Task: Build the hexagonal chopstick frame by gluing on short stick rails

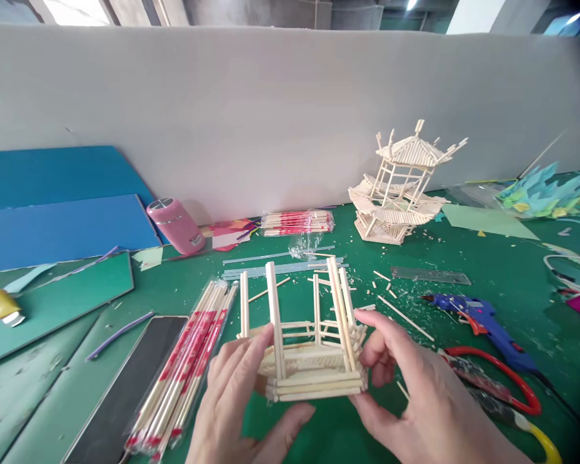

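Note:
A small pavilion frame made of pale wooden sticks (319, 383) is held between my two hands, with several upright posts rising from its low railed base. My left hand (244, 386) grips its left side, the fingers by the front left post and the thumb low in front. My right hand (401, 380) holds the right corner, thumb beneath and index finger along the side. The fingertips behind the base are partly hidden. Beyond it, on the green table, stands a larger stick pavilion (399, 193) with tiered roofs.
A blue glue gun (483, 322) and red-handled pliers (493, 380) lie at right. Left are wrapped chopsticks (183, 367), a dark flat device (130, 386) and a pink cup (176, 225). A clear ruler (430, 276) and loose stick bits lie beyond my hands. A white partition (270, 116) closes the back.

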`<state>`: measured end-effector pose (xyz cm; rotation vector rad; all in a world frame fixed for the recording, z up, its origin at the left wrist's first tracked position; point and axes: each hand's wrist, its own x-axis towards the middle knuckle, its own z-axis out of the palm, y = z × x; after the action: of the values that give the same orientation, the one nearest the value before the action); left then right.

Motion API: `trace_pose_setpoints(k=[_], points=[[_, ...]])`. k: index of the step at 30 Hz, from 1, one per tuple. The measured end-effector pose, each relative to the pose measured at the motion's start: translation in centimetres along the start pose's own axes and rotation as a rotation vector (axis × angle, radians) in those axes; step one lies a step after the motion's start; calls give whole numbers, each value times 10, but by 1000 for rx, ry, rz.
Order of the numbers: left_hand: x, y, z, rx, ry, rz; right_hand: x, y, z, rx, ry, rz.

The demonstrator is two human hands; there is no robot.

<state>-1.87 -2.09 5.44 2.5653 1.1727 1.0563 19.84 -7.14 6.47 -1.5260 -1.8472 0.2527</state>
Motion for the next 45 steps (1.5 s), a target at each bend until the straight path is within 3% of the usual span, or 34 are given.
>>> trace_pose_setpoints(k=[7, 35, 45], points=[[-5, 9, 11, -167, 120, -86, -4, 0, 8, 79, 80, -41], [-14, 6, 14, -274, 126, -32, -10, 1, 8, -42, 38, -108], [-15, 10, 14, -297, 115, -73, -10, 1, 6, -51, 23, -111]])
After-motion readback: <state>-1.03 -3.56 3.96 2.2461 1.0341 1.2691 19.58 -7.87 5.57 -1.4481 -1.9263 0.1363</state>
